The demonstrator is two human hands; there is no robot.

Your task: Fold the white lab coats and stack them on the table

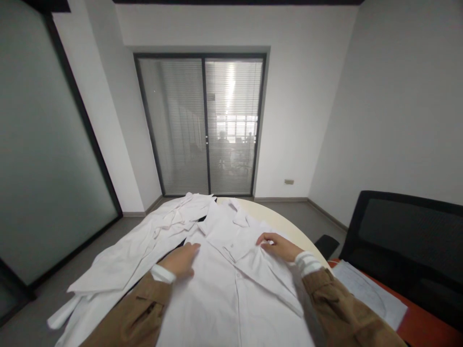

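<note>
A white button-front shirt [217,299] with a collar lies spread on the round table, its front towards me. My right hand [280,246] pinches the fabric on the shirt's right side below the collar, where a flap is folded over. On the left side of the shirt rests my left hand [183,260], thumb and fingers apart; the palm side is hidden. More white garments [123,255] lie rumpled along the table's left side, with a dark strip between them and the shirt.
The cream table [280,219] has a curved far edge. At right stands a black mesh chair [408,241] with an orange seat [430,330], on which a pale clear-plastic packet or sheet [372,294] lies. Glass doors with blinds [206,125] stand beyond.
</note>
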